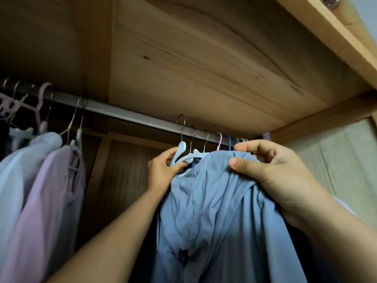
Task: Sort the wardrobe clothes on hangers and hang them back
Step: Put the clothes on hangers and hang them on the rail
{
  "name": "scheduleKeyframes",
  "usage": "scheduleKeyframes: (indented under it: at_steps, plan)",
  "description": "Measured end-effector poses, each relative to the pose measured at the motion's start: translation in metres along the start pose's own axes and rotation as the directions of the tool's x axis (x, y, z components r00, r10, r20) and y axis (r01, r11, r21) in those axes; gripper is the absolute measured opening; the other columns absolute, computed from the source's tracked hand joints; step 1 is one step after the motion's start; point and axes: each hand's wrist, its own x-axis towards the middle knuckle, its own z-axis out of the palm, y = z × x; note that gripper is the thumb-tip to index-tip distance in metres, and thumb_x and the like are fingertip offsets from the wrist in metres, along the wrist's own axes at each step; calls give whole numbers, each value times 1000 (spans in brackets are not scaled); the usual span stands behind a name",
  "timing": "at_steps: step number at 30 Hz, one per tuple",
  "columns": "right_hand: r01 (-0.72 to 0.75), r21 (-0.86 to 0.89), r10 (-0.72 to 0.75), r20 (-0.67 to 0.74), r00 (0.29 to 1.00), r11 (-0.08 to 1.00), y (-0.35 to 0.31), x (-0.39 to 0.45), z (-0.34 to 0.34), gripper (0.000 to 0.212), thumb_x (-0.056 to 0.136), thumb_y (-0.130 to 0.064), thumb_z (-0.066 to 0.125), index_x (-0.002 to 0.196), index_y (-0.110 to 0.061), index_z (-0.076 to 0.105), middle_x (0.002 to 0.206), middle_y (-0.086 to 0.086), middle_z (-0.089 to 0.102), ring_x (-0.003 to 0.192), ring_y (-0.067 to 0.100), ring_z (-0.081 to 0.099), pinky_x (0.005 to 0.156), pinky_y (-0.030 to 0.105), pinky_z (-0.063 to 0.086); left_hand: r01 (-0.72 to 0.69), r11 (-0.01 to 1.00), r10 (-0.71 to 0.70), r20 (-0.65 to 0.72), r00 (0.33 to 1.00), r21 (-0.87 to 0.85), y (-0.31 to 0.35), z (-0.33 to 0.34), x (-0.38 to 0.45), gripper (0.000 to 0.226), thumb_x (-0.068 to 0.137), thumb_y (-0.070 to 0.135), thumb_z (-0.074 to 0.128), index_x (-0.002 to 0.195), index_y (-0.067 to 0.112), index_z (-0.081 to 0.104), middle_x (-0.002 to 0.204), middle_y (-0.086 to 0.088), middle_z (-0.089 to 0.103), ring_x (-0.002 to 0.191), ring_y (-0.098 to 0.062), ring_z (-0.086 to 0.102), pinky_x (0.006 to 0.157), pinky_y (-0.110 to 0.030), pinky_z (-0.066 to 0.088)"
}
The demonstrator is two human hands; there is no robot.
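Observation:
A blue shirt (214, 201) hangs in the middle of the wardrobe on a pale blue hanger (182, 153), whose metal hook sits at the grey rail (126, 115). My left hand (163, 170) grips the hanger's left arm just below the hook. My right hand (271, 170) pinches the shirt's fabric at the collar and right shoulder, thumb on top of the cloth. The hanger's right arm is hidden under the shirt.
More hangers with metal, pink and blue hooks (222, 140) crowd the rail right behind my right hand. At the left hang a pale blue garment (24, 160) and a pink garment (53, 190). A wooden shelf (204, 58) lies close above the rail.

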Motion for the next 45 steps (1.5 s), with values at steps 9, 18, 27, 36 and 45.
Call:
scheduleKeyframes:
  at_steps: [9,18,27,36,45]
  plan:
    - [-53,14,52,24,998,999,15,-6,6,21,75,-7,73,94,-9,65,67,7,71,60,18,67,56,27,55,50,999,-50,64,997,-3,-13,-1,-10,40,69,6,80,99,29,66,92,13,70,83,5,64,80,-15,50]
    - [-220,-77,231,173,957,972,6,-26,10,30,84,-25,67,91,4,64,68,14,67,48,18,59,41,21,46,75,997,-76,124,989,9,-12,-8,-7,43,74,0,75,94,37,63,92,19,66,83,11,62,76,-11,48]
    - [-131,-96,143,132,981,987,25,-43,-1,36,76,-32,69,108,-16,65,94,1,74,89,20,71,87,41,54,123,992,-125,108,986,21,-8,-9,-9,42,73,2,77,106,25,63,97,9,67,89,-3,63,77,-10,48]
    - [358,-444,-395,10,919,821,51,-54,-10,76,64,-31,85,119,-56,39,106,-24,63,103,-18,50,81,-3,34,198,978,-204,-109,973,-67,22,-20,-56,46,81,8,71,125,10,58,118,3,59,109,-6,54,81,0,41]
    - [392,-273,-407,0,913,879,59,-81,-17,79,59,-40,76,125,-58,36,111,-18,57,95,1,57,81,13,45,157,988,-152,-293,944,-7,98,-41,-126,21,84,10,68,95,27,62,105,-5,66,89,-3,60,85,-18,46]
